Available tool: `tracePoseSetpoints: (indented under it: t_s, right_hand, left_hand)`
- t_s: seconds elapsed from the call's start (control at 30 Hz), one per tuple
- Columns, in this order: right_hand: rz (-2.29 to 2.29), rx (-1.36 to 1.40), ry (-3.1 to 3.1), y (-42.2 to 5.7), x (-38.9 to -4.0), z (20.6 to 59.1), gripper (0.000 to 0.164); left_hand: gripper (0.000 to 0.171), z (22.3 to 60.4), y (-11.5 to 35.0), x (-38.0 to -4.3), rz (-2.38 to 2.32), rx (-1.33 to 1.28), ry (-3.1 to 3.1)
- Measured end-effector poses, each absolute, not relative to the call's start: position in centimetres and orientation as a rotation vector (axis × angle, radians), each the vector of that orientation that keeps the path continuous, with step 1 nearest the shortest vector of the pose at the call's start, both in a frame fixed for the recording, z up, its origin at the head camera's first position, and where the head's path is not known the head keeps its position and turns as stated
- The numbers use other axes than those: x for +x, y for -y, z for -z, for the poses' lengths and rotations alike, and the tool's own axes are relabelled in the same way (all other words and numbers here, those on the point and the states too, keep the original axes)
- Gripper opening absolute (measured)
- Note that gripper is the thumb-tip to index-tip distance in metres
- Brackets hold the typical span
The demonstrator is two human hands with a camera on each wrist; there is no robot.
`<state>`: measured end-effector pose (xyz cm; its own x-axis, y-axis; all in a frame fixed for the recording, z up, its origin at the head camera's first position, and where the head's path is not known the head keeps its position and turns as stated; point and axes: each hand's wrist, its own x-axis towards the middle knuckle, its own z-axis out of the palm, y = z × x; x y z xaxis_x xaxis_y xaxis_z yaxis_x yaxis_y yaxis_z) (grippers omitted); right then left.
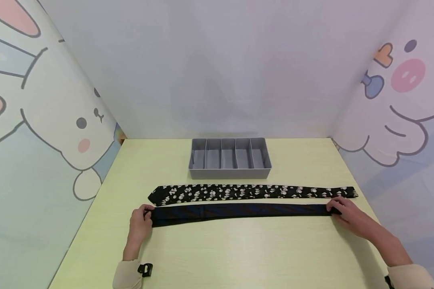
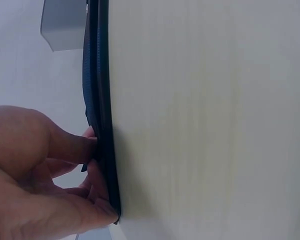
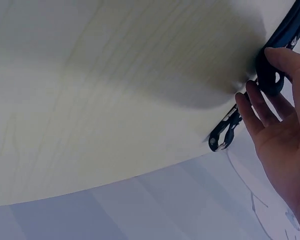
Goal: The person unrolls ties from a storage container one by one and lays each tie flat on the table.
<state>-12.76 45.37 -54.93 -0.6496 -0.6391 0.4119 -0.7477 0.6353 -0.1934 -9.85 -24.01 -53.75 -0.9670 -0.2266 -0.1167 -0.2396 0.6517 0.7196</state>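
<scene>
A dark blue striped necktie [image 1: 238, 210] lies stretched from side to side on the table, folded back on itself. My left hand [image 1: 141, 222] pinches its wider left end; in the left wrist view the fingers [image 2: 65, 215] grip the layered edges. At the other end my right hand [image 1: 351, 216] holds the fold, which shows as a loop between thumb and fingers in the right wrist view. Just behind and parallel lies a black necktie [image 1: 231, 192] with a white floral-looking pattern, its pointed tip to the left and its folded end near my right hand.
Behind the neckties stands a grey tray [image 1: 229, 174] divided into several narrow compartments. The pale wooden table [image 1: 238, 253] meets a plain wall at the back and walls with cartoon animals on both sides.
</scene>
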Motion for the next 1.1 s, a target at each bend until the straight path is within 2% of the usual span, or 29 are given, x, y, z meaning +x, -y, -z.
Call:
tracePoseSetpoints:
  t_s: [0.07, 0.17, 0.37, 0.67, 1.1]
  right_hand:
    - [-0.515, 1.058, 2.586, -45.3, -12.5, 54.8, 0.029]
    - [-0.545, 0.943, 2.637, -45.0, -12.1, 54.6, 0.05]
    - [-0.599, 0.722, 2.676, -44.4, -12.0, 54.6, 0.04]
    - [-0.482, 0.475, 2.77, -44.8, -11.6, 54.6, 0.04]
    - [-0.459, 0.415, 2.673, -45.2, -11.2, 55.1, 0.034]
  left_hand:
    - [0.024, 53.8, 24.0, -9.8, -1.241, -0.4, -2.842]
    - [0.024, 53.7, 24.0, -9.8, -1.242, -0.396, -2.843]
    - [0.025, 53.8, 24.2, -9.8, -1.241, -0.407, -2.841]
    - [0.024, 54.2, 24.3, -9.7, -1.244, -0.398, -2.845]
    - [0.025, 54.1, 24.1, -10.0, -1.252, -0.396, -2.838]
